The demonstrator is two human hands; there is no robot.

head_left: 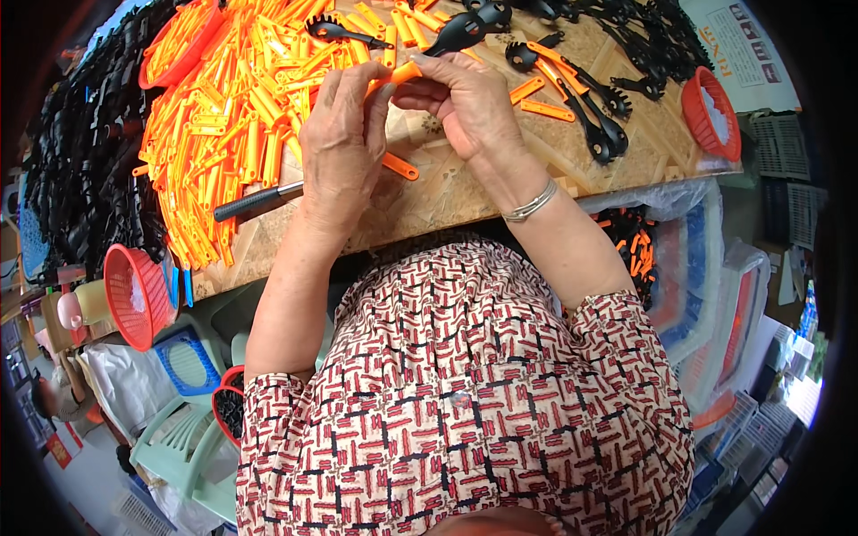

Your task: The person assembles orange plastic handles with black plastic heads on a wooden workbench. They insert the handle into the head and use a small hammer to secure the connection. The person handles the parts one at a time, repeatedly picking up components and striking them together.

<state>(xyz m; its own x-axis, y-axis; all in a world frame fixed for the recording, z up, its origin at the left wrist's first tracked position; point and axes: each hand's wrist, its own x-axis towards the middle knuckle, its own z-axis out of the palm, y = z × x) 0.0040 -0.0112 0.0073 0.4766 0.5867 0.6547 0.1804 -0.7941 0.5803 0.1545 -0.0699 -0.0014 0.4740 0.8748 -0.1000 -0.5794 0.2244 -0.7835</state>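
My left hand (344, 134) is closed around one end of an orange plastic handle (405, 73), at the middle of the table's near side. Fingers and thumb of my right hand (478, 103) pinch its other end. Just beyond the right fingertips is a black spoon (458, 34); its neck reaches them, but whether it joins the handle is hidden. Below my left hand lies another orange handle (399, 166). A tool with a black grip (246, 205) and metal shaft runs under my left wrist, its far end hidden. A black pasta server (340, 29) lies beyond my left hand.
Loose orange handles (214, 121) form a big heap on the left, beside a dark pile of black parts (80, 161). Orange-handled black utensils (594, 116) lie on the right. Red baskets (134, 299) (710, 112) flank the table (429, 201). A green plastic chair (179, 447) stands lower left.
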